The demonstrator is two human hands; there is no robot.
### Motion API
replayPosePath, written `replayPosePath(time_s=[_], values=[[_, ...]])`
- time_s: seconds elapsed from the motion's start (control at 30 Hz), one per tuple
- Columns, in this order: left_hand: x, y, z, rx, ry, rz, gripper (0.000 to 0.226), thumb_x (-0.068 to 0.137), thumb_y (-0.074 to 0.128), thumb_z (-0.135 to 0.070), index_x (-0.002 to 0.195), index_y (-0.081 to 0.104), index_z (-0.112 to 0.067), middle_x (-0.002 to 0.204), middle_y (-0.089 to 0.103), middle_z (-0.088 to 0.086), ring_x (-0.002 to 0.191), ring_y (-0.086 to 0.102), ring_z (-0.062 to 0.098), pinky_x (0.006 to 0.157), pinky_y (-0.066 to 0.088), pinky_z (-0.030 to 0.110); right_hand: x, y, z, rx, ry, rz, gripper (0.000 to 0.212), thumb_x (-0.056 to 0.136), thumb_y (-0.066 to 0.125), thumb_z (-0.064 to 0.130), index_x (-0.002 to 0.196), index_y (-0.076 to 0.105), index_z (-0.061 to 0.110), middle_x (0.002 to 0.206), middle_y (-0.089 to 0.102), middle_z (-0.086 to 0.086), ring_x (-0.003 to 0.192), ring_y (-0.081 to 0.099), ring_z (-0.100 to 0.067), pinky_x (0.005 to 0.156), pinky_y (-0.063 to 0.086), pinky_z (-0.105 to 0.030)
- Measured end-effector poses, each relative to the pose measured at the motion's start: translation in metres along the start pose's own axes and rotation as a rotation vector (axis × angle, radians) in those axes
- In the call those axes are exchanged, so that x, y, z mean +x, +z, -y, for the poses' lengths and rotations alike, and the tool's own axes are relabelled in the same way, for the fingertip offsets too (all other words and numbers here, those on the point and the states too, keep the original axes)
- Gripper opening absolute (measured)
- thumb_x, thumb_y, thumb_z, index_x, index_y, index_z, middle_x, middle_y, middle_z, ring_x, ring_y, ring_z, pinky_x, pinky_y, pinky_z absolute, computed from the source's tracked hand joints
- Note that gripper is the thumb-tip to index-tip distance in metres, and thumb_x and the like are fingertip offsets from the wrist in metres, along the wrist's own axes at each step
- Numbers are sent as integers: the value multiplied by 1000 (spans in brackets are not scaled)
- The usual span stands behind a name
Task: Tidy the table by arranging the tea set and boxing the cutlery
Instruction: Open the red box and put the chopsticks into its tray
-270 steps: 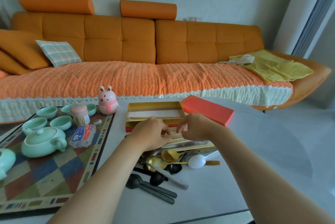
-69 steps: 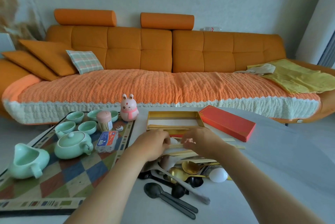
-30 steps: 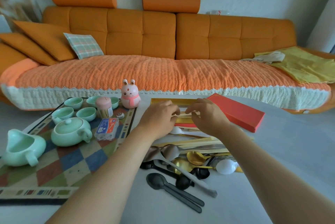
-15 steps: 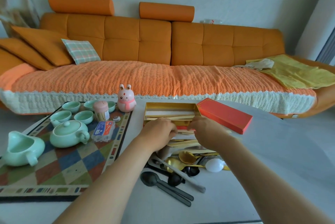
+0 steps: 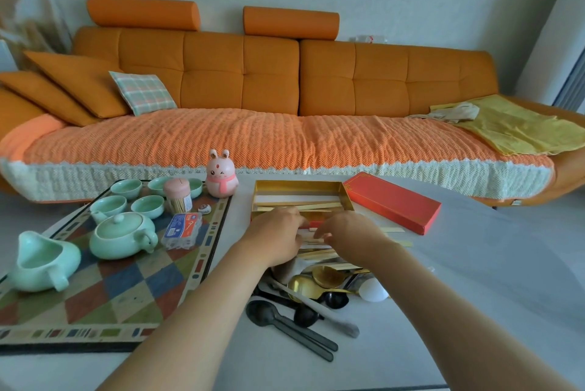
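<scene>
Fingers (image 5: 293, 223) curl on our left hand (image 5: 278, 234) and right hand (image 5: 353, 234), close together at the near edge of the gold box (image 5: 297, 185), but we cannot tell if they pinch anything. Some sticks (image 5: 304, 206) lie in the box already; the spoons (image 5: 316, 283) are piled on the table (image 5: 474, 264) under our wrists. A low wrist could push that pile, and crossed sticks may block the red lid (image 5: 392, 205).

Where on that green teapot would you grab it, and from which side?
Take the loop handle on the right side of the teapot, reaching in from the right, a little above. The body is round and smooth, cups stand behind it and the pitcher is to its left, so the handle is probably the surest hold. A blue packet lies close by it.
</scene>
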State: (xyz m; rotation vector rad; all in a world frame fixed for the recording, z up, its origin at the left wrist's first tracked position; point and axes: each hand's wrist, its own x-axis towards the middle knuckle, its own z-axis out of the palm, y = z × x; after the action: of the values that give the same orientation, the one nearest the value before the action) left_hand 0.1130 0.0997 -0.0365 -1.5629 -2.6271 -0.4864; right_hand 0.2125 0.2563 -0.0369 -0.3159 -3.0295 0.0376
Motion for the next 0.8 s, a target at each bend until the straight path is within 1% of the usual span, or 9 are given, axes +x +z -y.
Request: replayPosePath(time_s=[0.07, 0.17, 0.23, 0.37, 0.43, 0.53, 0.67, 0.73, 0.8], values=[[0, 1, -2, 43, -26, 3, 32, 95, 51, -31, 123, 66, -31, 122, 60, -8, 113, 54, 18, 81, 46, 31, 2, 2, 2, 55, 14, 20, 27, 93, 61, 19, 115, 69, 33, 114, 64, 8, 101, 60, -14, 84, 52, -31], [2, 3, -5, 122, -62, 3, 27, 94, 51, -39, 111, 72, -34, 115, 62, -6, 109, 56, 19, 76, 45, 31, 3, 3, 2, 82, 34, 38, 24, 94, 61, 25, 116, 69, 30, 118, 61, 5, 106, 58, -16, 88, 51, -34], [4, 4, -7, 117, -83, -20, 23, 93, 55, -40, 105, 73, -34, 110, 64, -6, 106, 56, 18, 73, 44, 29, 3, 3, 0, 102, 41, 38, 23, 93, 62, 28, 114, 69, 30, 116, 59, 5, 106, 57, -16, 91, 50, -35], [5, 5, -7, 46, -96, -6, 18, 94, 55, -35, 103, 71, -33, 112, 62, -7, 112, 50, 16, 88, 44, 32, 1, 0, -1, 131, 38, 52, 13, 91, 64, 26, 104, 66, 29, 109, 58, 6, 102, 56, -14, 89, 49, -33], [4, 5, -7, 29, -79, 3, 19, 95, 55, -35, 106, 70, -34, 115, 62, -6, 112, 50, 17, 89, 43, 33, 0, -3, 1, 138, 33, 59, 13, 92, 63, 25, 105, 64, 27, 106, 61, 7, 97, 56, -13, 85, 49, -30], [4, 4, -7, 34, -43, -17, 19, 95, 55, -31, 106, 71, -33, 114, 65, -8, 106, 56, 17, 85, 46, 31, -1, -7, 2, 191, 21, 47, 14, 91, 64, 24, 106, 66, 26, 101, 63, 9, 90, 56, -10, 78, 48, -27], [4, 3, 3, -6, -77, -57, 17, 95, 54, -25, 104, 67, -31, 106, 67, -5, 96, 60, 20, 71, 42, 30, -2, -15, 1, 281, 3, -51, 16, 88, 69, 25, 105, 69, 25, 97, 62, 10, 87, 58, -9, 71, 47, -21], [6, 3, 9, -63, -91, -95, 15, 96, 53, -24, 103, 65, -30, 103, 67, -4, 92, 61, 21, 71, 47, 33, -1, -18, -1, 332, 11, -75, 18, 87, 71, 27, 105, 69, 25, 96, 61, 10, 86, 59, -10, 74, 50, -25], [9, -1, 11, -94, -91, -151, 13, 97, 53, -23, 101, 64, -27, 104, 66, -5, 91, 59, 19, 74, 50, 35, 2, -19, -5, 347, 24, -64, 15, 90, 68, 33, 102, 69, 26, 94, 61, 8, 84, 61, -14, 76, 54, -35]])
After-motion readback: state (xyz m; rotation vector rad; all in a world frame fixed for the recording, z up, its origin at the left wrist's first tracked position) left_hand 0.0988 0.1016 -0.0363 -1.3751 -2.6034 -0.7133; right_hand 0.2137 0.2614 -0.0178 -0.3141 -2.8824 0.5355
